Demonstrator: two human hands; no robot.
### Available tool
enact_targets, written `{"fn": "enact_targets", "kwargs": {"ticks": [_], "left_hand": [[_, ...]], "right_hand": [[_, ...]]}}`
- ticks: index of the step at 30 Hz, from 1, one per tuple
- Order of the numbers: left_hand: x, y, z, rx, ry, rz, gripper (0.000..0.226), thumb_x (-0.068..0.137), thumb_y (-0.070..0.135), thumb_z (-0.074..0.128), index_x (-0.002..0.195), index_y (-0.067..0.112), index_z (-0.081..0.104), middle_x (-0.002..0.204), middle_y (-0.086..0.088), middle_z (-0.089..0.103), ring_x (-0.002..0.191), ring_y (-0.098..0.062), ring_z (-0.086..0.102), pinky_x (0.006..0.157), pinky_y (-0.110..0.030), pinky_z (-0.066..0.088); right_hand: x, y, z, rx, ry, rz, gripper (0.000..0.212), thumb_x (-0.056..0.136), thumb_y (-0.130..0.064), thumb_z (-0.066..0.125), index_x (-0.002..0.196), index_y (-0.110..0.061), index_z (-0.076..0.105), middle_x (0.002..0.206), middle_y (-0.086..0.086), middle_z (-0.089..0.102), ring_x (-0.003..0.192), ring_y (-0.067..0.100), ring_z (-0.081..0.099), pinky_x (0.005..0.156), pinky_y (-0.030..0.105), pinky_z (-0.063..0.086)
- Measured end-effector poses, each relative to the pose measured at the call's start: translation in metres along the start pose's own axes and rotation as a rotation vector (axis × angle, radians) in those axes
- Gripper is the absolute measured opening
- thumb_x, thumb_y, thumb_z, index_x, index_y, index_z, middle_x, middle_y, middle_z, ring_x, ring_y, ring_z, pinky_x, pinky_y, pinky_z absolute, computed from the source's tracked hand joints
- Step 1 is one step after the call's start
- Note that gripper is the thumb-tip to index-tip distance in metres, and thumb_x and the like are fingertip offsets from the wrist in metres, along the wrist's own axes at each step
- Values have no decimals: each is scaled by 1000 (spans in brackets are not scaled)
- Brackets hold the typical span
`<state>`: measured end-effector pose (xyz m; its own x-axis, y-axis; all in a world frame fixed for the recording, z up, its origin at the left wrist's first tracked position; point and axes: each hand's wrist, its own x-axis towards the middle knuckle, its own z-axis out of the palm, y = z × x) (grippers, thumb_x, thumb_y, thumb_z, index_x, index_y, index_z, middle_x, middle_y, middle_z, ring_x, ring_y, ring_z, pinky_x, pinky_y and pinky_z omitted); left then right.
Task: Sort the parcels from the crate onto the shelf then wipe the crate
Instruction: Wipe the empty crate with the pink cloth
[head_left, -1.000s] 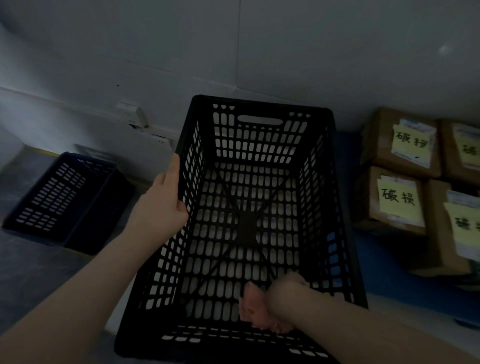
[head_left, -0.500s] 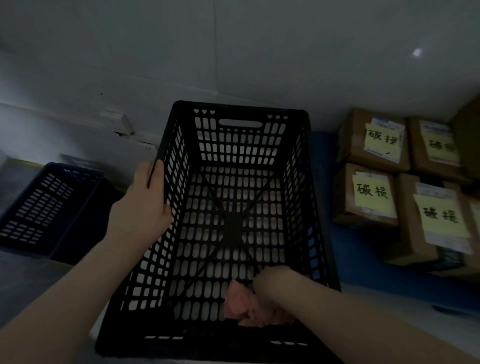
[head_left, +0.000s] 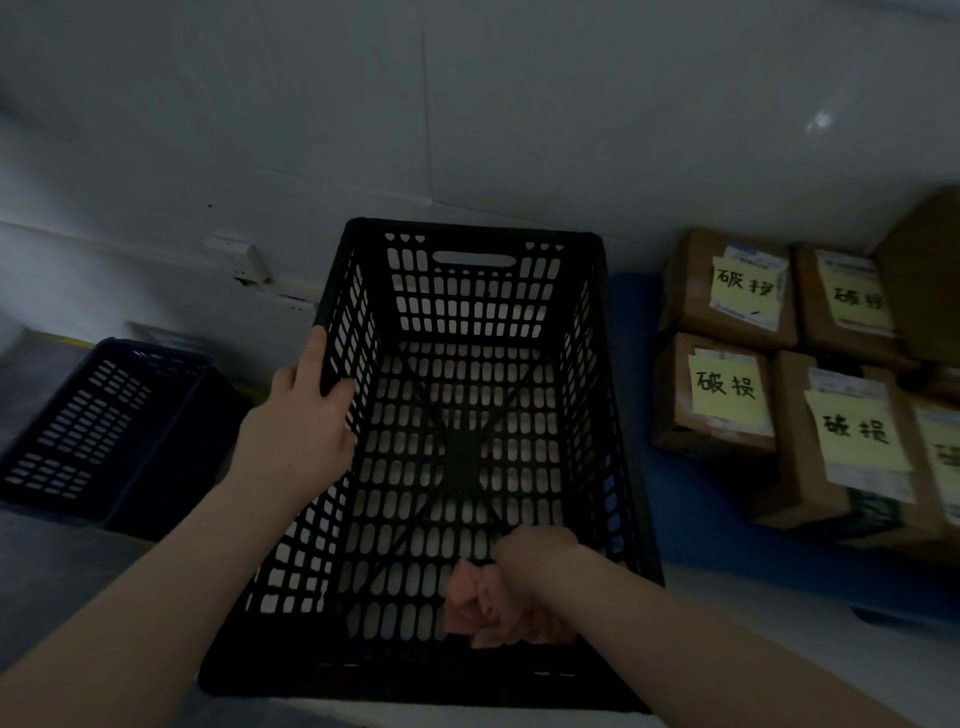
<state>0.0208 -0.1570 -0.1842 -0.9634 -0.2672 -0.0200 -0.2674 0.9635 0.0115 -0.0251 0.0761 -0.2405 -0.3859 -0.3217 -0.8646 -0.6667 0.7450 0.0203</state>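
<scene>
Two bare hands were on one black perforated plastic crate (head_left: 470, 312), which sat open-topped in the middle of the view with its far end close to a pale grey wall (head_left: 519, 104). The left hand (head_left: 298, 441) was clamped on the crate's left rim, with the thumb hooked over the inside and the fingers (head_left: 316, 349) lying along the outside. The right hand (head_left: 537, 553) was well apart from it, reaching down inside the crate near the closer end wall. Its fingers were curled round a crumpled pink cloth (head_left: 480, 610) that lay against the slotted floor.

Several brown cardboard parcels (head_left: 685, 301) sat to the right of the crate, packed close together on a flat blue surface (head_left: 691, 514), with a strip of blue between them and the crate. Each one in clear view carried yellow paper notes (head_left: 724, 387) with handwritten characters. To the left, lower down, lay a dark blue slotted crate (head_left: 78, 431) that looked tilted. A small white wall fitting (head_left: 241, 260) showed just left of the black crate; the dim light hid what it was.
</scene>
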Motion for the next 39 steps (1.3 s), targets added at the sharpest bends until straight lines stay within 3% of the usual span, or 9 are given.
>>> {"fn": "enact_targets", "kwargs": {"ticks": [5,10,14,20,23,26,30,33,39], "left_hand": [[2,0,-1,-20,-2,-33,34,83,23,61,114,11,59,159,-13,3,119,-40,41,64,-40,47],[3,-1,-3,-106,13,-39,39,87,23,57,125,15,54,160,-9,0,127,-38,37,75,-42,50],[-14,-6,-11,-306,53,-49,62,90,21,54,147,30,31,161,1,-1,136,-29,33,82,-41,52],[-95,-14,-6,-605,-32,-256,83,89,25,60,147,49,6,155,2,20,123,-17,46,87,-33,45],[-118,-5,1,-729,-39,-265,86,89,13,59,147,49,6,150,4,34,124,-14,46,93,-31,43],[-117,1,0,-731,0,-306,81,91,4,50,148,46,11,151,5,36,127,-18,46,95,-31,42],[-113,2,-3,-693,1,-334,81,90,4,50,147,47,15,149,7,40,122,-20,51,94,-36,45],[-108,-4,-6,-690,-10,-321,80,90,8,52,145,53,14,144,4,46,119,-19,53,96,-42,46],[-90,-27,-7,-710,14,-282,89,88,6,56,132,72,13,129,13,53,97,0,55,80,-26,45]], "right_hand": [[-3,3,-2,16,137,13,38,95,-17,42,132,-10,49,135,13,47,121,29,49,94,40,43],[-32,7,-23,301,403,-14,29,92,-23,44,119,-15,51,118,10,58,105,29,58,84,36,47],[-64,13,-33,559,698,-111,21,93,-24,43,114,-22,46,101,2,63,87,20,63,76,36,54],[-99,37,-24,793,1088,-106,27,97,-31,42,123,-38,43,82,-15,61,67,-1,59,60,22,52],[-101,43,-11,745,1248,-68,22,93,-32,39,111,-32,53,77,-20,55,73,0,55,78,32,50],[-97,45,1,779,1259,-88,33,91,-39,36,117,-30,55,85,-26,50,86,2,53,95,35,43],[-90,48,12,923,1217,-96,30,97,-30,42,126,-31,50,95,-23,52,93,0,54,72,11,40],[-88,45,9,1032,1207,-125,29,97,-31,42,125,-34,50,101,-15,58,92,-2,56,71,14,45],[-85,33,0,1331,1118,-193,20,98,-31,47,113,-40,55,96,-15,63,86,0,61,67,18,50]]}}
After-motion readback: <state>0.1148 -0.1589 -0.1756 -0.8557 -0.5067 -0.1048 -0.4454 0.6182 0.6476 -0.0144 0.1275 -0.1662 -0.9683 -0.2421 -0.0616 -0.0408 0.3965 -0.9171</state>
